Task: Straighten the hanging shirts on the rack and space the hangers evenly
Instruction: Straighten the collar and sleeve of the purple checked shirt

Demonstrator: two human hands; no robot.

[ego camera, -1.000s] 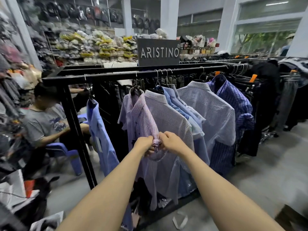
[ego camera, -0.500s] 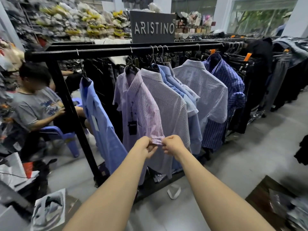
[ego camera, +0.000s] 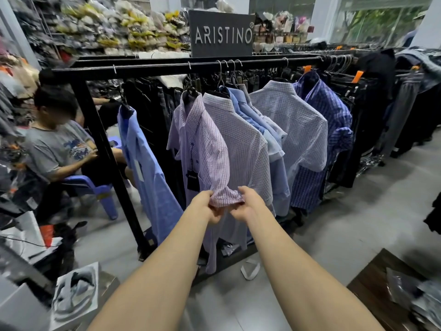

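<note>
A black rack [ego camera: 167, 68] carries several shirts on metal-hooked hangers. A plain blue shirt [ego camera: 148, 168] hangs alone at the left. A pink checked shirt [ego camera: 205, 144] hangs at the middle, with a pale checked shirt [ego camera: 248, 149] close behind it, then light blue shirts [ego camera: 274, 139], a white-blue checked shirt [ego camera: 298, 120] and a dark blue plaid shirt [ego camera: 334, 120]. My left hand [ego camera: 205, 206] and my right hand [ego camera: 248, 204] both pinch the rolled cuff of the pink shirt's short sleeve [ego camera: 226, 194].
A person in a grey T-shirt [ego camera: 57, 149] sits on a blue plastic chair [ego camera: 95, 187] left of the rack's post. An ARISTINO sign [ego camera: 222, 34] stands behind. Dark garments [ego camera: 381, 115] hang to the right. Papers and bags lie on the floor at lower left, a dark table [ego camera: 372, 283] at lower right.
The view has pulled back and tilted down. Both hands stay on the pink shirt's sleeve cuff, now holding it lower and a little wider apart.
</note>
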